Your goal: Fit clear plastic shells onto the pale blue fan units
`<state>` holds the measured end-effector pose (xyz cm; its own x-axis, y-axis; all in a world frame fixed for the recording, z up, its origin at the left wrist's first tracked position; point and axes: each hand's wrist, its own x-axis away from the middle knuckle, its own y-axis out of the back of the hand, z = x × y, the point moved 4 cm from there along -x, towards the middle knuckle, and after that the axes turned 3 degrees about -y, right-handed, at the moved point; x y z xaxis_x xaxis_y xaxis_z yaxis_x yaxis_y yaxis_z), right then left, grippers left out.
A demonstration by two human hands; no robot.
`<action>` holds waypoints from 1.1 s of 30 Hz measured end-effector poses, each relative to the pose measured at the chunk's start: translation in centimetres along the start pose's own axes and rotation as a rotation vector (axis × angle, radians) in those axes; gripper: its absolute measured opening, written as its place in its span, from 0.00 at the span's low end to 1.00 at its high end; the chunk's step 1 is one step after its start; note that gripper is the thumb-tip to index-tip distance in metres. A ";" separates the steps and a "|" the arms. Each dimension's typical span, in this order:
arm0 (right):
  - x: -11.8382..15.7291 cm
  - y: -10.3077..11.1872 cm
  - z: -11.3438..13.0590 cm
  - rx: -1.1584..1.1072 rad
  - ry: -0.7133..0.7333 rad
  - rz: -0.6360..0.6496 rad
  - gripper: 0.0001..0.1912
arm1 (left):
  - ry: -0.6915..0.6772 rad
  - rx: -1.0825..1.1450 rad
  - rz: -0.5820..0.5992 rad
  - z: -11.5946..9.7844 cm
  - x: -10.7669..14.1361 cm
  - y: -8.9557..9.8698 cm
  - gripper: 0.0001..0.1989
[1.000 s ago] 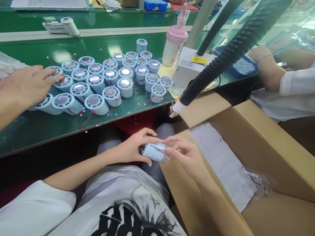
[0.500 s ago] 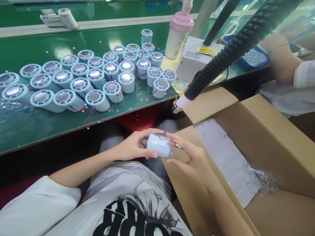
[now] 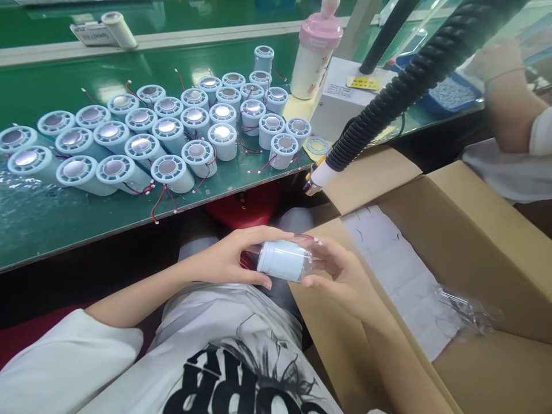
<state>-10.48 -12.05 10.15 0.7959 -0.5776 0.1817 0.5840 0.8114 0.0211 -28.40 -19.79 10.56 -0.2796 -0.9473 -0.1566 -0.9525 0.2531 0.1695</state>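
Over my lap lies a light-blue cylindrical battery pack [image 3: 282,260], held sideways with a clear film sleeve [image 3: 307,264] sticking out past its right end. My left hand [image 3: 241,256] grips its left end, thumb below and fingers over the top. At the right end, my right hand [image 3: 336,273] pinches the sleeved pack, thumb in front and fingers behind. A thin wire with a small white connector [image 3: 318,241] runs along the top towards my right fingers. Several similar light-blue packs [image 3: 171,172] with red and black wires stand on the green bench [image 3: 86,221].
An open cardboard box [image 3: 487,236] at my right holds white paper [image 3: 401,276] and crumpled clear film [image 3: 468,307]. A black flexible hose [image 3: 388,98] hangs above it. A pink-topped bottle [image 3: 314,57] stands near a white machine [image 3: 336,95]. Another person's arm [image 3: 513,109] is at the far right.
The pack has turned in my hands, so its wire sits higher along the top edge. My left thumb has slid lower, and my right fingers have moved to the sleeve's end.
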 end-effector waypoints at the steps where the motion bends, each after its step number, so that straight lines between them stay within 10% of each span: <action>1: 0.0 -0.1 -0.1 -0.037 -0.022 0.011 0.20 | -0.020 -0.012 0.005 -0.1 0.0 0.0 0.39; 33: -0.9 -2.8 -2.2 -0.470 -0.523 0.105 0.27 | -0.133 -0.151 0.021 0.2 0.1 0.5 0.39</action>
<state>-12.47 -13.98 7.77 0.7396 -0.2843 0.6101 0.6092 0.6681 -0.4272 -28.92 -19.75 10.46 -0.3222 -0.9052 -0.2772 -0.9202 0.2307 0.3162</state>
